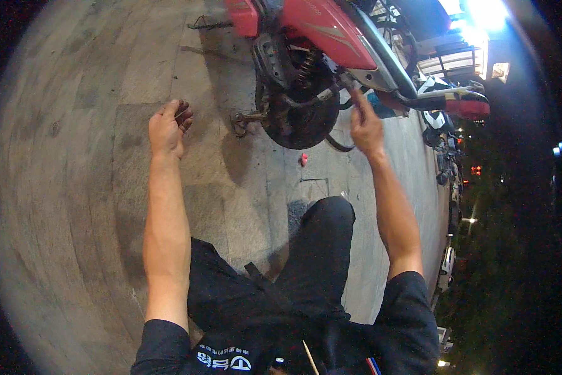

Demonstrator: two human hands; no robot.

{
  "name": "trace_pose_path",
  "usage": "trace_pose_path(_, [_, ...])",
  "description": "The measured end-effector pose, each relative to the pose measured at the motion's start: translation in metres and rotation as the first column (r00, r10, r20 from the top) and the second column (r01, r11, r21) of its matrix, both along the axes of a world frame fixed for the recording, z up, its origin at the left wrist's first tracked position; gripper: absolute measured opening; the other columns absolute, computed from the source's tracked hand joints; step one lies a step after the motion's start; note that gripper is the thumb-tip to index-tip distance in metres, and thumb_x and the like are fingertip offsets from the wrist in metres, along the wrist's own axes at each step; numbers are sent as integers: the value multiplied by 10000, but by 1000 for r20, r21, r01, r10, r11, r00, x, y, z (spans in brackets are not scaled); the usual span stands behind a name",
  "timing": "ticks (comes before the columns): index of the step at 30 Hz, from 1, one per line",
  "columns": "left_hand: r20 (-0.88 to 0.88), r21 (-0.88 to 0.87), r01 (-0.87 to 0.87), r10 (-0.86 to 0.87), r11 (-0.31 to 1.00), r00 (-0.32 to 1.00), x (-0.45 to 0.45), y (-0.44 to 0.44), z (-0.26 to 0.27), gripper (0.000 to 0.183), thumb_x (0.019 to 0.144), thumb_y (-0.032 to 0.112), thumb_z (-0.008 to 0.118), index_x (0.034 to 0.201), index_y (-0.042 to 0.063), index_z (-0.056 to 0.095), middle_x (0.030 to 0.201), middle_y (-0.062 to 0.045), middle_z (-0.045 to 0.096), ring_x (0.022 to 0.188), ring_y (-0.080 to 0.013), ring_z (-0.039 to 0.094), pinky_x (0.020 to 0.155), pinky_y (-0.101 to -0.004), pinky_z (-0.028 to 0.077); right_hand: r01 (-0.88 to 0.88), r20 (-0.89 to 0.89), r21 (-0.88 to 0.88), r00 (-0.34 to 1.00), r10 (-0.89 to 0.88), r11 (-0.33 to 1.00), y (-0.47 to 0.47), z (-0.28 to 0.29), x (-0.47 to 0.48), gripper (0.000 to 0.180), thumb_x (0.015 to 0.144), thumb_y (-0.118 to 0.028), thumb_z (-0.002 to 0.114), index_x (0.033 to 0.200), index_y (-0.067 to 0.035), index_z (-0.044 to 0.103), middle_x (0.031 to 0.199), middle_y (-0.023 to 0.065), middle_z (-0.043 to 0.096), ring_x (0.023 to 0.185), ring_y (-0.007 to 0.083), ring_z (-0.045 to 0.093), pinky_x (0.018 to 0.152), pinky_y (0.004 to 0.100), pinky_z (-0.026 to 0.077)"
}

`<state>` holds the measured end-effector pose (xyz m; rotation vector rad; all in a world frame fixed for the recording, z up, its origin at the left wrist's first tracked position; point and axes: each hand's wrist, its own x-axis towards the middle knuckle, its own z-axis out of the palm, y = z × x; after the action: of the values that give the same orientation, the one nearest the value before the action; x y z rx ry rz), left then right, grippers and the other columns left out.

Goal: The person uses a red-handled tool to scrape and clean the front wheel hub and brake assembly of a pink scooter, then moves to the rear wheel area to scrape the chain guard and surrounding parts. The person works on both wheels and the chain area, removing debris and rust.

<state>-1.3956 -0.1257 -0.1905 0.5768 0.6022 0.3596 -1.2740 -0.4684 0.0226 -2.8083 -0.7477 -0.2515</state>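
My left hand is raised over the paving, left of the scooter, with its fingers curled. A thin light line shows among those fingers; I cannot tell whether it is a held object. My right hand reaches up to the rear of a red electric scooter. Its blurred fingertips are at or close to a metal bar beside the rear wheel, and whether they grip it is unclear. A coil-spring shock absorber shows above the wheel.
A small red piece lies on the paving near my knee. Beyond it is a thin dark L-shaped item or mark. A stand juts out left of the wheel. Parked two-wheelers line the right side.
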Motion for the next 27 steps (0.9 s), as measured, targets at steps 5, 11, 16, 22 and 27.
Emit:
trace_pose_path(5, [-2, -13, -42, 42, 999, 999, -17, 21, -1, 191, 901, 200, 573, 938, 16, 612, 877, -94, 656, 763, -201, 628, 622, -314, 501, 5, -59, -231, 998, -19, 973, 6, -4, -6, 414, 905, -159, 492, 1317, -119, 470, 1138, 181, 614, 1053, 351, 588, 863, 398, 480])
trace_pose_path(11, [34, -49, -107, 109, 993, 993, -36, 38, 1, 151, 892, 177, 591, 923, 29, 604, 871, -73, 649, 741, -184, 618, 630, -299, 485, -17, -129, -55, 992, 10, 998, 5, -24, -10, 391, 899, -197, 515, 1290, -179, 505, 1061, 189, 640, 921, 339, 646, 795, 405, 495])
trace_pose_path(16, [-63, 13, -157, 157, 988, 986, -54, 69, -8, 142, 901, 171, 585, 919, 31, 606, 860, -77, 651, 752, -189, 625, 640, -303, 490, -3, -188, -60, 982, -8, 998, 15, -44, -21, 399, 898, -191, 525, 1288, -109, 501, 1086, 207, 632, 981, 334, 633, 838, 396, 482])
trace_pose_path(22, [-46, 97, -306, 311, 947, 949, -123, 115, -64, 203, 905, 166, 587, 1024, 2, 576, 970, -113, 627, 849, -238, 624, 719, -338, 495, 3, -234, 115, 972, 25, 993, 29, -73, -36, 388, 913, -154, 531, 1284, -45, 497, 1214, 185, 582, 1100, 281, 585, 921, 336, 445])
trace_pose_path(27, [-607, 101, -462, 422, 881, 673, -296, 141, -74, 482, 914, 226, 573, 1277, -59, 432, 1271, -188, 472, 1099, -269, 521, 923, -378, 443, 355, -404, 230, 882, -243, 906, 26, -83, -31, 371, 918, -163, 524, 1268, -43, 505, 1171, 187, 605, 1079, 274, 594, 894, 347, 455])
